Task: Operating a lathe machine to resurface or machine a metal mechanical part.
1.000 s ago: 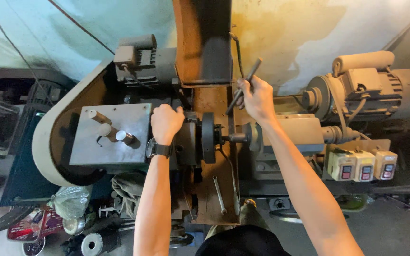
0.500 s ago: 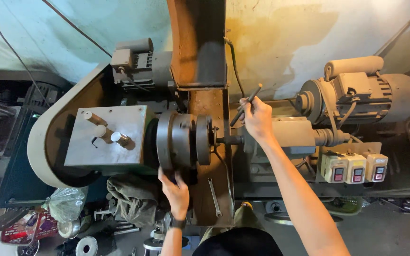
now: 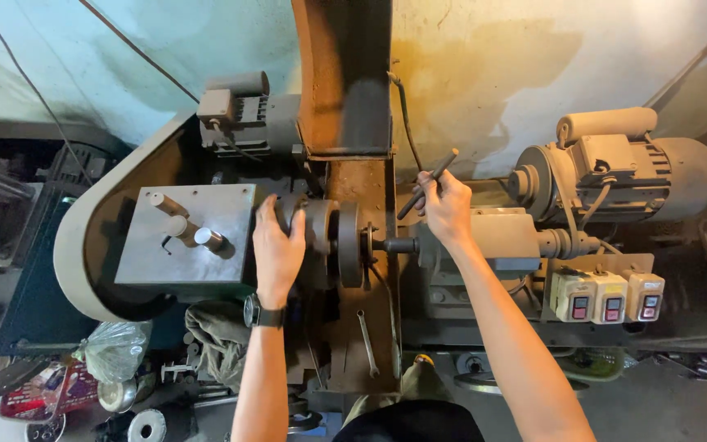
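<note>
Grips the round steel chuck [image 3: 330,233] at mid-frame with the left hand [image 3: 278,245], fingers curled closed over its rim, just right of the grey gearbox plate [image 3: 157,262] with its stub pegs. Holds a dark lever rod [image 3: 443,166] right of centre with the right hand [image 3: 446,209], fingers wrapped shut round its lower end, above the grey housing [image 3: 509,237] on the chuck's axis. Looks like a hand-setting step on the lathe: steadying or turning the chuck while working the lever. Calls for a firm hold on the rim and a measured pull on the rod, and for keeping both hands off the turning parts before any touch of the switch boxes [image 3: 607,296] at lower right. Shows a spanner [image 3: 367,344] lying loose below the chuck and a motor [image 3: 656,168] at upper right.
</note>
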